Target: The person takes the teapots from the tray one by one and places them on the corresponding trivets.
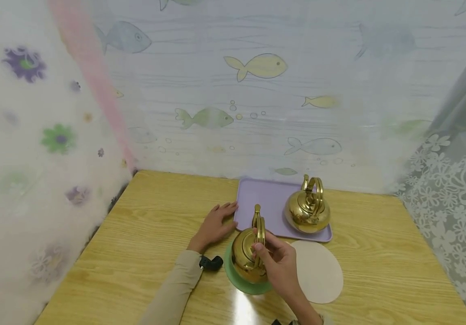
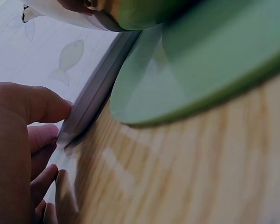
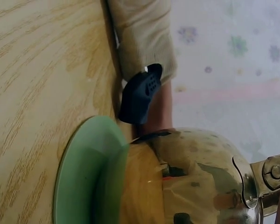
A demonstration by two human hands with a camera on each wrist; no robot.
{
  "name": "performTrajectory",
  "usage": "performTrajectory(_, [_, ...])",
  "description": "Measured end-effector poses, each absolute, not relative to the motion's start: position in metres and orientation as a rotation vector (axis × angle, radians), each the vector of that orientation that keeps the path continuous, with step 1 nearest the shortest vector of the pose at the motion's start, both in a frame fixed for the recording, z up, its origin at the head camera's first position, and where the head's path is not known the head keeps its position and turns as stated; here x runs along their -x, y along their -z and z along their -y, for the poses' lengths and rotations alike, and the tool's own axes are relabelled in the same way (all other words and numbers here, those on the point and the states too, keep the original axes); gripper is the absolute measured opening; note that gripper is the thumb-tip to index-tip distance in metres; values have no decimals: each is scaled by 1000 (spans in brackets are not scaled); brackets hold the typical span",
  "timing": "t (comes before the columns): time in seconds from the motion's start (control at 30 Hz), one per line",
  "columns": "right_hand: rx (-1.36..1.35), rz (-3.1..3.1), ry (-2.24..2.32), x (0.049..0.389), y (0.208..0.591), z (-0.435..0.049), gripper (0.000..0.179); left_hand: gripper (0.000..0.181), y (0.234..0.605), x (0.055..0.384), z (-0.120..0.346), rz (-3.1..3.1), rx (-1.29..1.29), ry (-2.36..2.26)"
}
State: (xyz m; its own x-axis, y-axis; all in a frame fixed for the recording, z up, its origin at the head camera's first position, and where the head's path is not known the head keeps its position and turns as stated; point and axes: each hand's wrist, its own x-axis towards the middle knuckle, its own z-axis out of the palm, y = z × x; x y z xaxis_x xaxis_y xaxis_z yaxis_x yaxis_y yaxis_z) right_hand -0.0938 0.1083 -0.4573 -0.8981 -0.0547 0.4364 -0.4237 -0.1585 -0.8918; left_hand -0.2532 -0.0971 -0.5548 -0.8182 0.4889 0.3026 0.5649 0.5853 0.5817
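My right hand [image 1: 283, 266] grips the arched handle of a shiny gold kettle [image 1: 242, 255], its spout pointing to the far side. The kettle is over a round green mat [image 1: 249, 288]; whether its base touches the mat, I cannot tell. My left hand [image 1: 213, 228] reaches to the left side of a lilac tray [image 1: 257, 194], fingers extended and fingertips at its edge. In the left wrist view the thumb [image 2: 49, 105] meets the tray's rim [image 2: 91, 88]. A second gold kettle [image 1: 307, 212] stands on the tray's right part.
A round cream mat [image 1: 318, 273] lies on the wooden table [image 1: 135, 253], right of the green one and just in front of the tray. Fish-patterned fabric [image 1: 200, 149] hangs behind the table, with flowered fabric at the left and lace at the right.
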Motion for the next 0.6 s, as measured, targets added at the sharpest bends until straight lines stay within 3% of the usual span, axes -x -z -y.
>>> performTrajectory(0.6, [-532, 1835, -2166, 89, 460, -107, 32, 59, 556, 254, 97, 2689, 917, 1048])
